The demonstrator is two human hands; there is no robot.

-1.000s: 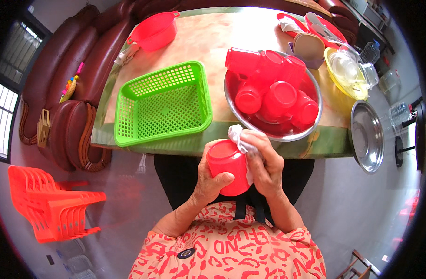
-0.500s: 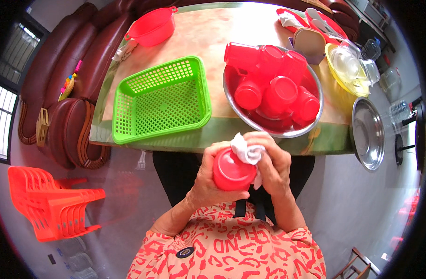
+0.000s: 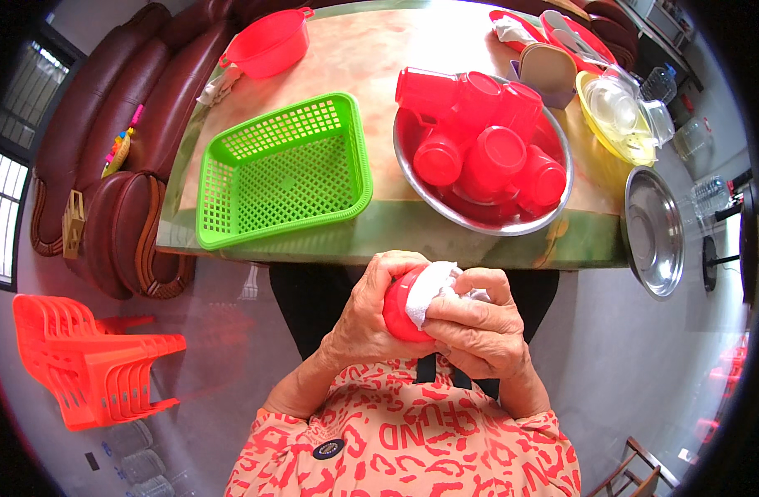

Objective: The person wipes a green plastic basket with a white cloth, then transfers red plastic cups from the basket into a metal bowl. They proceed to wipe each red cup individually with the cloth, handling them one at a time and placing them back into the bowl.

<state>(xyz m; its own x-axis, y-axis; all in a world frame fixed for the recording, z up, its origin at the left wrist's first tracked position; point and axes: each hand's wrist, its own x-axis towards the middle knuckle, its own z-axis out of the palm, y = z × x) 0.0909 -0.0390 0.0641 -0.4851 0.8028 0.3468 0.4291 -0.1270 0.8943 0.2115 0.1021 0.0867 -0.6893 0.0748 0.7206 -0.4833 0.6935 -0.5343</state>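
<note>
Clamped around a red cup (image 3: pixel 397 310), the left hand (image 3: pixel 359 313) held it between shirt (image 3: pixel 412 447) and table (image 3: pixel 371 74); the right hand (image 3: pixel 483 331) (fingers curled) gripped a white cloth (image 3: pixel 429 294) against the cup.

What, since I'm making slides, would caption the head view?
Left hand grips a red cup, right hand holds white cloth against it.

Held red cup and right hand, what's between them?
In the head view, a white cloth lies between the held red cup and the right hand.
</note>
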